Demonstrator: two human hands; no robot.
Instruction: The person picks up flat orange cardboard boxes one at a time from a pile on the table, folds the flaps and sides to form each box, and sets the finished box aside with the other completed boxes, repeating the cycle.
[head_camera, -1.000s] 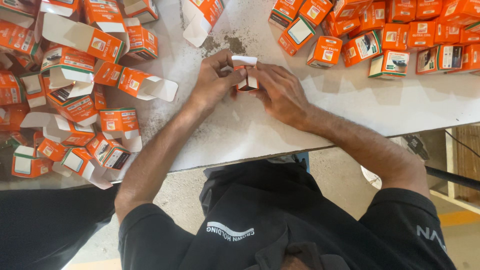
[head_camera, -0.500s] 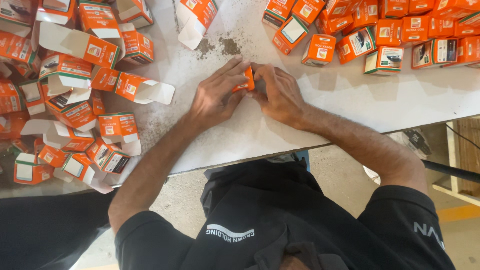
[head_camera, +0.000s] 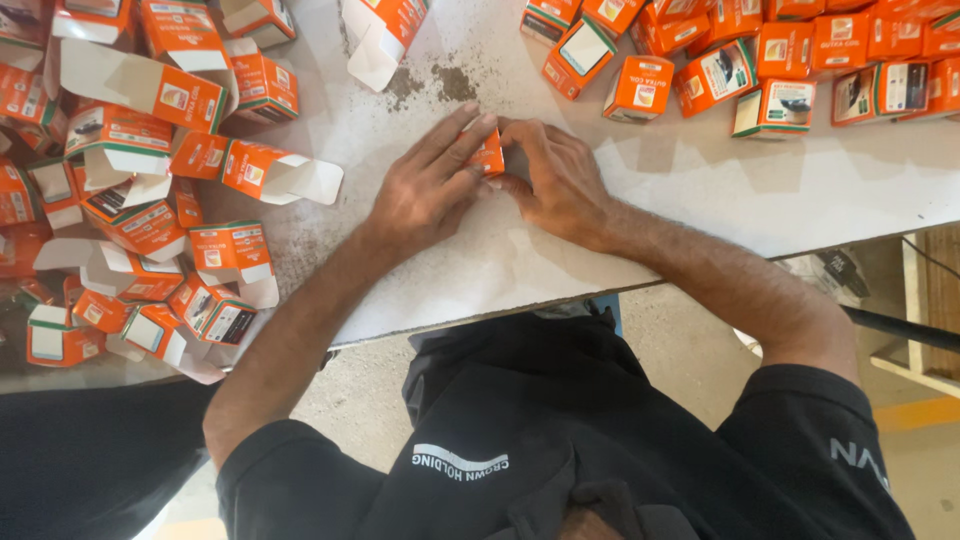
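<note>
White worktable strewn with orange cartons, concrete floor below

bare white tabletop open around both hands, open orange cartons crowding the left, closed boxes lining the far right

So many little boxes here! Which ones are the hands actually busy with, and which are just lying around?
In hand:
- small orange box, pressed between the left hand and right hand on the white table

Lying about:
- open, unfolded orange boxes heaped at the left
- closed orange boxes at the upper right
- an open box at the top
</note>
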